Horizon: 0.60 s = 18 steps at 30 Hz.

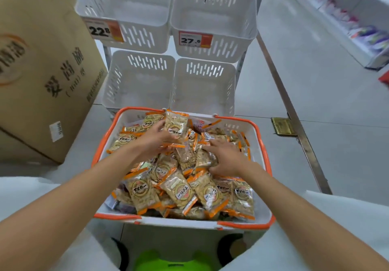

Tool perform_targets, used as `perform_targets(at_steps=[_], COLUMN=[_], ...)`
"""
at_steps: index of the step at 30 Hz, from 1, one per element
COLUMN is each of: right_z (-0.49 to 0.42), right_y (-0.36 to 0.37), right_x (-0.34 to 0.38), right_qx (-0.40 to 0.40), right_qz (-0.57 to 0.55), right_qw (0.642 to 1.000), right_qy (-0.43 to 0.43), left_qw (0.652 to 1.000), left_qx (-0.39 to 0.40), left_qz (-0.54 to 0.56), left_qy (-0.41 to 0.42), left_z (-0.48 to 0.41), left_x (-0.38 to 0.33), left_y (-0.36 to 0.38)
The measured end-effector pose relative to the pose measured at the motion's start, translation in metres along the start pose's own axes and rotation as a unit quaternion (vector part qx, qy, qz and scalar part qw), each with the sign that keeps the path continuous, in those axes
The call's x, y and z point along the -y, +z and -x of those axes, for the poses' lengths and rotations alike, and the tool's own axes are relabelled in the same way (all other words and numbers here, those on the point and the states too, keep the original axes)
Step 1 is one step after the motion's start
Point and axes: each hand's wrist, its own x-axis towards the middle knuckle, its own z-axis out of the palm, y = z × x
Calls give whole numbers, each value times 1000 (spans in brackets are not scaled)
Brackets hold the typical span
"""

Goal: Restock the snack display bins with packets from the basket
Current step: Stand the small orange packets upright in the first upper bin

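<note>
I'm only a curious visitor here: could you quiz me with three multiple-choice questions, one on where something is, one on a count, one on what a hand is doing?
1. The cardboard box stands: A) left of the white bins B) inside the basket C) right of the bins.
2. White bins in view: A) two B) four C) six.
3. The left hand: A) lies flat on the floor B) holds a packet C) reaches into a bin.
Answers: 1 A, it sits beside the bins on their left; 2 B, two above two; 3 B, its fingers curl round a packet raised over the basket.
</note>
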Motion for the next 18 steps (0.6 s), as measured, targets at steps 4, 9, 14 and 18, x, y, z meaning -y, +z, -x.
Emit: perform_targets(at_steps=[4, 9, 14, 18], right_z=[-5, -9, -2, 5], right_y=[-20, -67, -83, -93], right_x=[2, 6, 9, 19], right_qx=[-142, -142, -98, -74], right_qz=[-230, -621, -585, -478], right_qw=[961, 765, 804, 875], right_qy=[57, 93, 47, 7], left_qw=[998, 962, 953, 961], left_qx=[-48, -90, -133, -100], left_qz=[-41, -237, -230, -216], left_qy=[24, 103, 144, 142], left_z=[6, 4, 6, 8], left_x=[4, -3, -14, -19], left_y=[-12, -19, -26, -28])
